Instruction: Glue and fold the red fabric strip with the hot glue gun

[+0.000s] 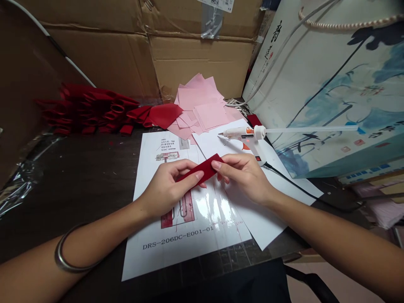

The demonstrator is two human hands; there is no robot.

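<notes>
A person sits at a dark bench [78,189] and holds a red strip [202,168] in the middle of the frame, just above a white printed sheet [164,252]. The left hand [166,189] is almost closed and pinches one end of the strip between its thumb and fingers. The right hand [243,179] is almost closed too and pinches the other end. The strip looks soft, like cloth, but it is hard to be sure. A metal bangle [65,252] sits on the left arm.

Just past the right hand, a glue gun [243,136] rests on a second white sheet [277,210]. Its tip points left, a long clear glue stick [309,129] pokes out the back, and a black cord [303,198] runs off to the right. Pink paper squares [202,103] lie in a messy pile at the upper middle, and a row of folded red pieces [91,109] lies at the upper left.

A firm, even pinch at both ends seems best, so the strip stays flat and does not twist. The fingers should stay away from the glue gun tip, as it may be hot.
</notes>
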